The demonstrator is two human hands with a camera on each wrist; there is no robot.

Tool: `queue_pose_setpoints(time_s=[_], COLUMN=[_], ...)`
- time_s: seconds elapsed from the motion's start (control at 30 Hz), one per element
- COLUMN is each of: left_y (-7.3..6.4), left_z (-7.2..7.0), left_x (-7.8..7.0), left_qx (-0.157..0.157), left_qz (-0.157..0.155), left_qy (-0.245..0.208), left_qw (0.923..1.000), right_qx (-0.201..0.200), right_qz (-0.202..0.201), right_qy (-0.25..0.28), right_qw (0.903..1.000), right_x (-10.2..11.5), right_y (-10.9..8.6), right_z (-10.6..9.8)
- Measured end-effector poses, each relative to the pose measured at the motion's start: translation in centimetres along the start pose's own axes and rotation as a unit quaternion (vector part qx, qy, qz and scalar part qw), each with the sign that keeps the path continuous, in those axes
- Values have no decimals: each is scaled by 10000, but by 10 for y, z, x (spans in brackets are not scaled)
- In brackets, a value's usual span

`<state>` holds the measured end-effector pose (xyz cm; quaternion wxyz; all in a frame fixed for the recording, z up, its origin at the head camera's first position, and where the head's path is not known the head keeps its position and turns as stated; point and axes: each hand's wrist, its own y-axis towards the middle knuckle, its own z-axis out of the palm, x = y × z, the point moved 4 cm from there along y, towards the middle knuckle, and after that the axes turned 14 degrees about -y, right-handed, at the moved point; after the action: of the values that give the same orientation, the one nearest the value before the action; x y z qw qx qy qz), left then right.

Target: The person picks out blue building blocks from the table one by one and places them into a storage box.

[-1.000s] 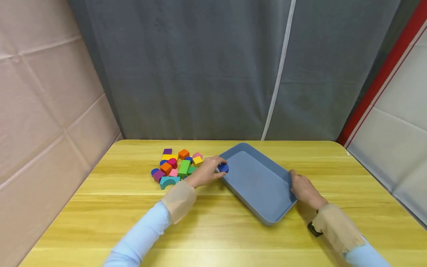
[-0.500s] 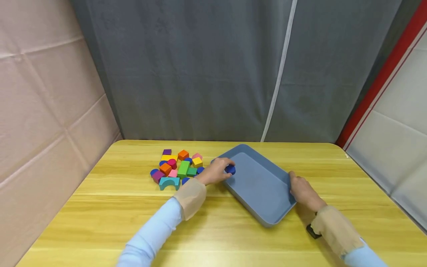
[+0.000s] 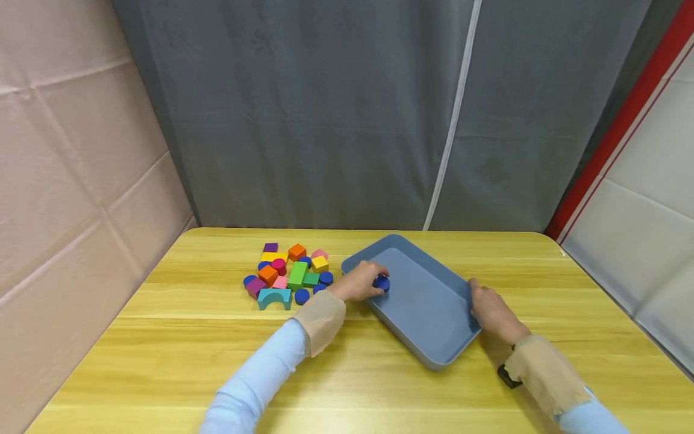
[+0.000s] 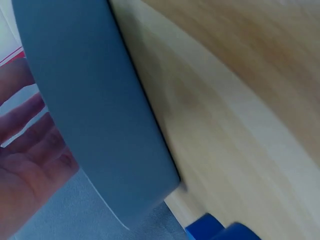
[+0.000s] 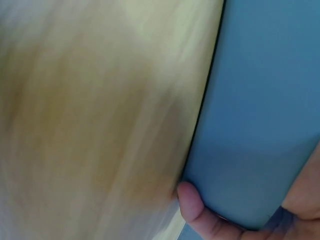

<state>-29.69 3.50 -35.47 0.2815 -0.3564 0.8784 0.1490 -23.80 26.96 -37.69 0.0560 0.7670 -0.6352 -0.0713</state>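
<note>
In the head view my left hand [image 3: 359,282] reaches over the left rim of a blue-grey rectangular tray [image 3: 428,301]. Its thumb and fingers pinch a dark blue round block [image 3: 382,284], low inside the tray near that rim. From the left wrist, the hand [image 4: 30,165] shows behind the tray's outer wall [image 4: 95,110], which hides the fingertips and the block. My right hand [image 3: 493,310] grips the tray's right end. Close up in the right wrist view, a finger [image 5: 200,212] of that hand curls under the tray's wall [image 5: 255,115].
Left of the tray lies a group of coloured blocks, among them a teal arch [image 3: 275,298], a green block [image 3: 297,275], an orange cube [image 3: 297,252] and several blue round ones, one of them a blue disc [image 3: 302,296]. A grey curtain [image 3: 325,120] hangs behind the wooden table [image 3: 162,361].
My left hand has moved right with the blue round block, from the tray's left rim to inside it. The right hand keeps its grip on the tray, which has barely shifted.
</note>
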Motion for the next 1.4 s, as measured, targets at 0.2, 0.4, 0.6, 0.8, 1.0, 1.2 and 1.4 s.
queue_pose_setpoints(time_s=[0.2, 0.4, 0.6, 0.8, 1.0, 1.2, 1.4], left_y=[4, 5, 4, 4, 6, 5, 2], left_z=[6, 12, 15, 19, 23, 23, 21], left_x=[-5, -6, -6, -4, -2, 0, -1], left_qx=[62, 297, 411, 501, 568, 618, 570], left_qz=[242, 181, 16, -141, -280, -371, -351], left_qy=[294, 352, 255, 243, 197, 111, 21], left_qw=[9993, 9988, 9988, 9983, 9978, 9973, 9978], right_qx=[1, -64, -89, -66, -133, -97, -40], right_qz=[27, -39, -83, -87, -83, -93, -56], right_qy=[-20, -84, -104, -157, -143, -103, -89], right_qw=[10000, 9999, 9999, 9998, 9998, 9999, 9999], right_x=[1, 2, 3, 3, 2, 2, 2], right_y=[1, 0, 1, 0, -2, -2, -2], right_z=[-1, -1, -2, -2, -1, -1, -1])
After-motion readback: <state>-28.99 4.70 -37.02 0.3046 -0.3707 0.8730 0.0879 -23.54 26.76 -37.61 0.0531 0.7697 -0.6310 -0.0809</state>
